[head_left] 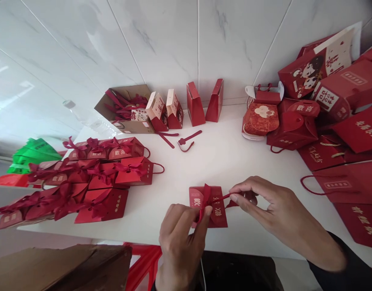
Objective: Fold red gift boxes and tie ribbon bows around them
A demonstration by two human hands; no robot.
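Small red box [221, 217]: it lay flat on the white table [228, 161], near its edge in front of us, with gold characters on its top.
Left hand [181, 238]: from 7 o'clock, our thumb and fingers pinched the ribbon [206, 194] close over the box top.
Right hand [273, 206]: at 3 o'clock, thumb and fingertips gripped a tail of the same ribbon, drawn out sideways.
Handling: we judged that a firm pinch at the middle and a slow, level pull suited it best (a hard tug could have creased the card).
Ribbon texture: deep red, soft and narrow, it bunched where we pinched and ran straight between our hands.
Bowed boxes [134, 171]: between 9 and 10 o'clock, rows of stiff card stood under floppy bows.
Cardboard box [143, 127]: at 11 o'clock, plain brown, it held tangled red strips.
Upright boxes [195, 105]: around 12 o'clock, slim wedges tapered upward.
Gift bags and boxes [340, 182]: at 2 to 3 o'clock, they crowded together, some with cord handles.
Wall [180, 40]: beyond, pale tiles showed grey veining.
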